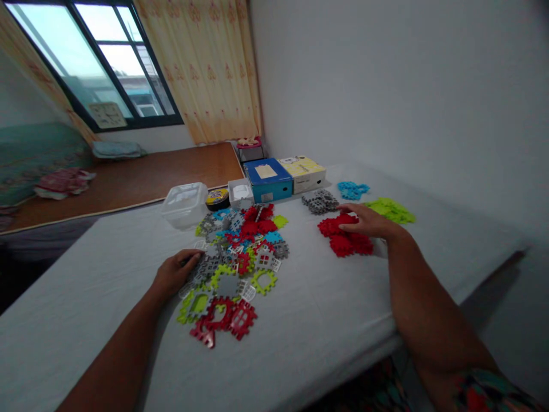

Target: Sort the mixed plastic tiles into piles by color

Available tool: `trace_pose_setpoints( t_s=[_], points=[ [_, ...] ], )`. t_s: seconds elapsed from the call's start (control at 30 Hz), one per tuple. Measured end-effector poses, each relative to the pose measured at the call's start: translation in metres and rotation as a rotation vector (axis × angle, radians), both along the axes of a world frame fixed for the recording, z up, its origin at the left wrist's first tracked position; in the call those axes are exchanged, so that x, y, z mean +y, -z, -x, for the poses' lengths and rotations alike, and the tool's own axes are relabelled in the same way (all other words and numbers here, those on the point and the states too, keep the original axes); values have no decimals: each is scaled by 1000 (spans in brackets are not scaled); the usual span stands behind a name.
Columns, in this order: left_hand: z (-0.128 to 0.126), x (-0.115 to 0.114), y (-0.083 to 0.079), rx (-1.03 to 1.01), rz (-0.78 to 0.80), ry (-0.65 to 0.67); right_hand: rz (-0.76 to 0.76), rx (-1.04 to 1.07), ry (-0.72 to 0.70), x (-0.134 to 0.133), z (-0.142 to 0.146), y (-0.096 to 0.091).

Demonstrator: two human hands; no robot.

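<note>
A mixed heap of plastic building pieces (227, 283) in red, grey, lime green, blue and white lies on the white-covered table. My left hand (175, 273) rests at the heap's left edge, fingers curled by the grey pieces; whether they pinch one is hidden. Over on the right, my right hand (363, 221) reaches over a pile of red pieces (343, 237), thumb and fingers apart and touching its top. Close to that hand are a grey pile (319, 201), a lime green pile (390, 210) and a small blue pile (352, 190).
Behind the heap stand a clear plastic tub (185, 206), a round black-and-yellow tin (218, 198), a small white box (241, 191), a blue box (268, 180) and a yellow-and-white box (302, 173). A wall (386, 86) runs along the right side.
</note>
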State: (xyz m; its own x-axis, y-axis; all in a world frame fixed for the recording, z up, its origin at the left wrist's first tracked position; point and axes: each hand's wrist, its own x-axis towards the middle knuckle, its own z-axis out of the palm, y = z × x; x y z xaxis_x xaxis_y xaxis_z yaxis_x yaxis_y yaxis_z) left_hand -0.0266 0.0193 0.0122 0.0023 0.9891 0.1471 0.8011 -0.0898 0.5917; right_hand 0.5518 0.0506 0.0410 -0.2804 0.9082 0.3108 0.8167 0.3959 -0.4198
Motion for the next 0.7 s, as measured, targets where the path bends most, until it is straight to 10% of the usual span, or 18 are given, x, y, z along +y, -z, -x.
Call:
trace_pose_setpoints(
  t_s=[0.27, 0.47, 0.7],
  points=[
    [-5, -1, -3, 12, -24, -5, -227, 72, 30, -2, 45, -6],
    [-5, -2, -2, 15, -42, 16, -152, 30, -405, -23, 144, 14],
    [-3, -2, 0, 14, -39, 27, -82, -117, -462, -36, 173, 21]
  ],
)
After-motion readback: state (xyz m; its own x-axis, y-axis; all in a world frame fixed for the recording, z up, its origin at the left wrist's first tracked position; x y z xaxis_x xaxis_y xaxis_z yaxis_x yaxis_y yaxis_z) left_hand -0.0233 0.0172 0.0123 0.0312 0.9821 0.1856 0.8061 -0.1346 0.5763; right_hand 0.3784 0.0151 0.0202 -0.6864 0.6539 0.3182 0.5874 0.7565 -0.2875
